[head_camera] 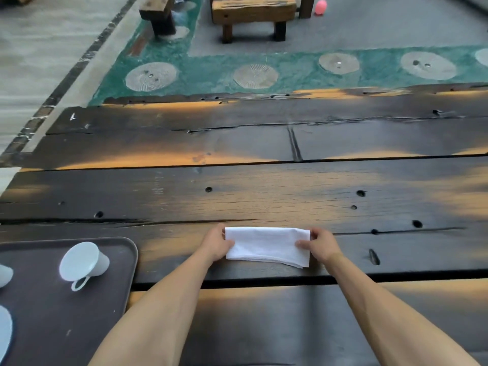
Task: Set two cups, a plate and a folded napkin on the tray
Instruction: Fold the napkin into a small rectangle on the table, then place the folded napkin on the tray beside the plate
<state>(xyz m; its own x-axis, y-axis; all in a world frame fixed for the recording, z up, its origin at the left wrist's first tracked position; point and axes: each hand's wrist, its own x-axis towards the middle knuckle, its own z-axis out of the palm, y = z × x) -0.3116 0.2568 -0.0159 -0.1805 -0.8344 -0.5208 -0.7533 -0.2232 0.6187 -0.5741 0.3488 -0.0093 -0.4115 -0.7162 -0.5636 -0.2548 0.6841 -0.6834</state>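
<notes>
A white napkin (266, 245) lies folded into a long rectangle on the dark wooden table (264, 191), right of the tray. My left hand (216, 243) pinches its left end and my right hand (320, 245) pinches its right end. The dark brown tray (124, 249) sits at the lower left. On it stands a white cup (83, 262) with its handle toward me. A second white cup (4, 274) shows only partly at the left edge. Below that, a white plate (4, 331) is cut off by the frame.
The table is made of rough planks with gaps, cracks and holes. Beyond its far edge lie a green floor strip with round stones (254, 75), a wooden bench (253, 14) and a pink balloon (320, 6).
</notes>
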